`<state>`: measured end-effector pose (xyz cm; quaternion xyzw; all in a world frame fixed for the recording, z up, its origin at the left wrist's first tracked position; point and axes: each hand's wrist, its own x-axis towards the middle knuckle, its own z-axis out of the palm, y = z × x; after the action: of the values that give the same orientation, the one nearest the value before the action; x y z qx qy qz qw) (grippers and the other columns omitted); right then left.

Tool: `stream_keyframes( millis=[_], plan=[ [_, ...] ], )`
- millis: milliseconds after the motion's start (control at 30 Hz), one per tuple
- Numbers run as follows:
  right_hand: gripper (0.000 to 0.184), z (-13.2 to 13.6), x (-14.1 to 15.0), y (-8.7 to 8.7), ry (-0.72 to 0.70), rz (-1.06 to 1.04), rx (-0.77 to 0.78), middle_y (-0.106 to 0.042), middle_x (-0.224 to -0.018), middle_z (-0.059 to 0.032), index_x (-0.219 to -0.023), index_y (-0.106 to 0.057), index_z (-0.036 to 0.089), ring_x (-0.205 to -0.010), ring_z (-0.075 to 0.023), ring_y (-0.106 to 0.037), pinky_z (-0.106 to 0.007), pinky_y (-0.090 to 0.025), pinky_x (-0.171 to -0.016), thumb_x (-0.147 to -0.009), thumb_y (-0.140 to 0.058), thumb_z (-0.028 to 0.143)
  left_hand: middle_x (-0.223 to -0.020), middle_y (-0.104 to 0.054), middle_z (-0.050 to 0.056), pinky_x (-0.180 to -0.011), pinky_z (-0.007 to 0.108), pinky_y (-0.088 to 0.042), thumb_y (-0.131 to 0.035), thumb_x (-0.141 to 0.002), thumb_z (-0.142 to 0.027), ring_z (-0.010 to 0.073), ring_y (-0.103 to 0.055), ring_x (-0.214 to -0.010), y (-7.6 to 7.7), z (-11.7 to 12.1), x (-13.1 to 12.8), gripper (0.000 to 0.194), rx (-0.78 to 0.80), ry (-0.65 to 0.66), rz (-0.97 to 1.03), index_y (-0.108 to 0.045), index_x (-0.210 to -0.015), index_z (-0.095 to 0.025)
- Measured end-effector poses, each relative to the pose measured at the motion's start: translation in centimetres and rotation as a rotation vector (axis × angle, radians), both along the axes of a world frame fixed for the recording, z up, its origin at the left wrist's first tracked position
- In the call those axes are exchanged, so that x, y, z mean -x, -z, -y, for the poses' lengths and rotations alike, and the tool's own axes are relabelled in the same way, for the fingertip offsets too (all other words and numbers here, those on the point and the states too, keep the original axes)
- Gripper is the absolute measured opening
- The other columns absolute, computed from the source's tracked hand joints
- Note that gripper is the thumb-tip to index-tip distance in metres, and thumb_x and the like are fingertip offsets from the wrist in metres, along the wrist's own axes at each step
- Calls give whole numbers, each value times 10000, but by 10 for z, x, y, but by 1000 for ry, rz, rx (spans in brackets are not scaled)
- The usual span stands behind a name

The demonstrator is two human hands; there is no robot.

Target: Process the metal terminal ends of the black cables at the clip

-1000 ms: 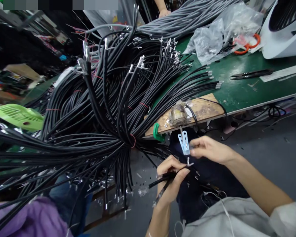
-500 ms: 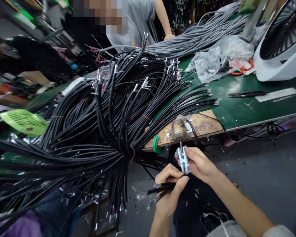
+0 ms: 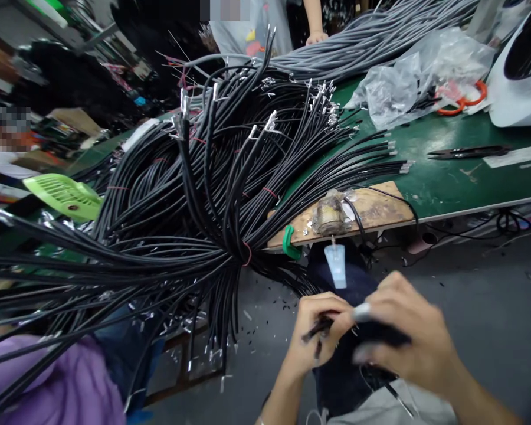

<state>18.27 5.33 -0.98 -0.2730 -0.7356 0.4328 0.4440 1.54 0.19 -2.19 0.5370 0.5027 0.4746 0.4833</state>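
Observation:
My left hand (image 3: 321,330) is closed around a few short black cable ends (image 3: 318,333), held above my lap. My right hand (image 3: 411,336), blurred by motion, is just right of it with thumb and forefinger apart; I see nothing between them. A light blue clothespin-like clip (image 3: 336,267) hangs free on a thin metal shaft below a small motor wrapped in clear tape (image 3: 330,215). The motor sits on a wooden board (image 3: 380,203) at the table edge. Left of my hands lies a large bundle of black cables (image 3: 190,265), tied with a red band (image 3: 246,254).
A green clamp (image 3: 289,242) grips the board. On the green table (image 3: 451,183) lie thread snips (image 3: 466,152), orange-handled scissors (image 3: 462,100), plastic bags (image 3: 393,88), grey cables (image 3: 380,38) and a white fan (image 3: 517,100). Another person's hand (image 3: 316,38) rests at the back.
My right hand has let go of the blue clip and moved down to the right. My left hand has moved slightly right with the cables. The view has shifted.

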Motion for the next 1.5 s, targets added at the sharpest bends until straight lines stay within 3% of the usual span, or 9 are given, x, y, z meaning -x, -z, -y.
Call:
stream_keyframes(
  millis=[100,267,400,633,867,933,1133,1267,1500],
  plan=[
    [142,12,8,-15,-25,63,-172,-651,-815,-51,-927,-651,187,-735,-184,-516,-353,-418,-697,-806,-660,114,-641,-626,69,-537,260,-415,-704,-735,-473,162,-561,-590,1,0,0,335,-69,15,-40,-725,-713,-140],
    [64,2,14,1,24,-123,103,-614,-732,-28,-804,-637,171,-699,-159,-538,-306,-443,-658,-827,-645,112,-646,-575,2,-468,197,-380,-686,-805,-255,69,-473,-476,5,12,4,96,-138,-140,29,-739,-866,-204],
    [62,0,13,14,51,-155,201,-626,-758,-32,-826,-649,173,-708,-159,-556,-300,-449,-657,-839,-628,116,-667,-522,-26,-410,154,-355,-629,-839,-160,25,-446,-413,3,19,1,113,-84,-155,-30,-703,-917,-195],
    [183,11,33,23,333,-96,-69,-512,-642,-2,-702,-580,172,-636,-150,-447,-341,-385,-697,-826,-550,41,-739,-493,-14,-460,138,-380,-627,-852,-227,47,-485,-538,4,17,-8,60,118,-180,12,-636,-860,-168],
    [218,17,48,39,-41,-562,719,-515,-710,-20,-744,-641,180,-667,-149,-485,-273,-411,-603,-905,-532,280,-659,-463,-23,-431,156,-300,-602,-867,-317,39,-397,-485,6,16,-5,228,119,-234,21,-618,-721,-143],
    [238,15,45,40,-108,-588,832,-497,-690,-6,-753,-642,181,-627,-129,-458,-252,-398,-581,-910,-528,319,-639,-476,-15,-426,166,-298,-578,-880,-325,45,-405,-472,3,16,-2,262,129,-201,-10,-634,-707,-136],
    [82,1,26,31,-34,-134,503,-536,-752,-14,-799,-644,166,-668,-135,-474,-258,-379,-605,-804,-657,247,-564,-430,-32,-433,187,-269,-603,-857,-287,54,-364,-460,-3,16,-2,262,131,-207,-149,-611,-648,-128],
    [276,-4,23,26,83,90,354,-431,-581,30,-590,-511,167,-552,-105,-388,-255,-301,-527,-851,-574,232,-577,-440,-33,-482,202,-275,-650,-814,-200,66,-374,-510,0,16,-10,220,7,-214,-288,-573,-618,-135],
    [267,-13,10,33,146,33,468,-563,-641,-3,-694,-602,165,-587,-130,-502,-250,-392,-542,-855,-582,377,-584,-480,-28,-480,203,-300,-677,-793,-182,75,-417,-507,3,14,-15,166,-15,-253,-319,-608,-647,-141]
  ],
)
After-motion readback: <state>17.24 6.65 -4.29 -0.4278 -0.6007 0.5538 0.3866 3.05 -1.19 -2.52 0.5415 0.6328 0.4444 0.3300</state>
